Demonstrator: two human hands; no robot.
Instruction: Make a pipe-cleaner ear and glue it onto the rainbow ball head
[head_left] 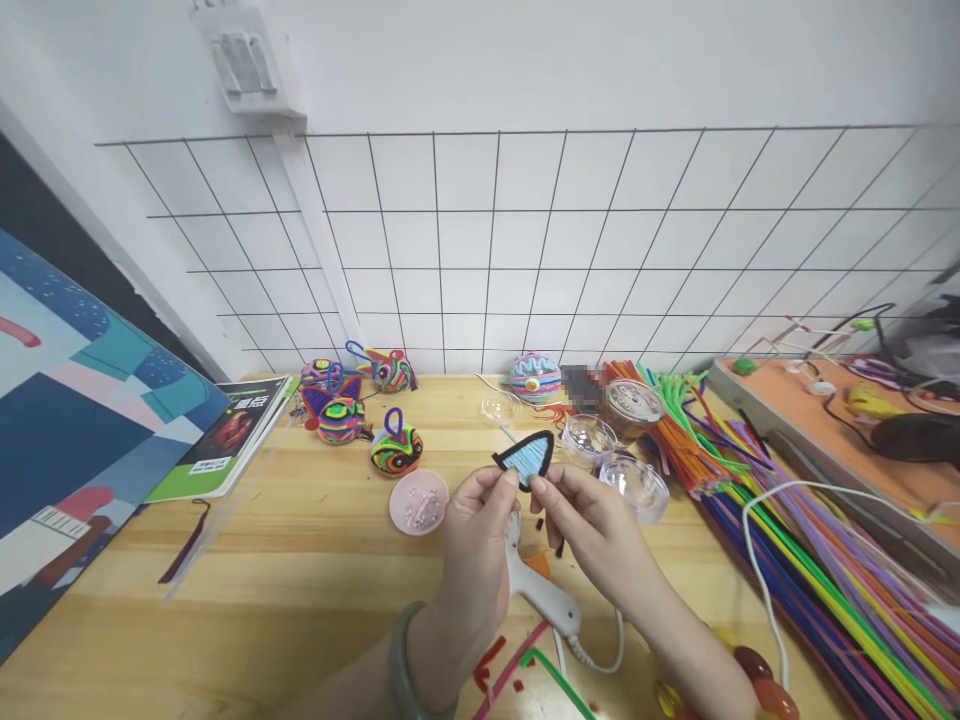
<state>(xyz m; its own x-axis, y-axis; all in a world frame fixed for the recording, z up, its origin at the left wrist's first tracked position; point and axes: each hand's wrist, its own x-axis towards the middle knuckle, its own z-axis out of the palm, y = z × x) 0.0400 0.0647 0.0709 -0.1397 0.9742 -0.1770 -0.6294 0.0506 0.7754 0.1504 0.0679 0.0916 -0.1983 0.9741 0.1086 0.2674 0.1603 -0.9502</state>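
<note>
Between my two hands is a small leaf-shaped piece, light blue inside with a black fuzzy pipe-cleaner border. My left hand pinches its lower left edge between thumb and finger. The fingertips of my right hand grip the lower right edge. Below them on the wooden table lies a white glue gun with an orange trigger, its cord running off to the right. Part of the gun is hidden behind my left hand. Pink, green and red pipe-cleaner scraps are scattered nearer to me.
Several colourful round ornaments stand left of centre, near a pink dish of small beads. Clear plastic half-shells sit to the right. Bundles of pipe cleaners fill the right side. A magazine lies at left.
</note>
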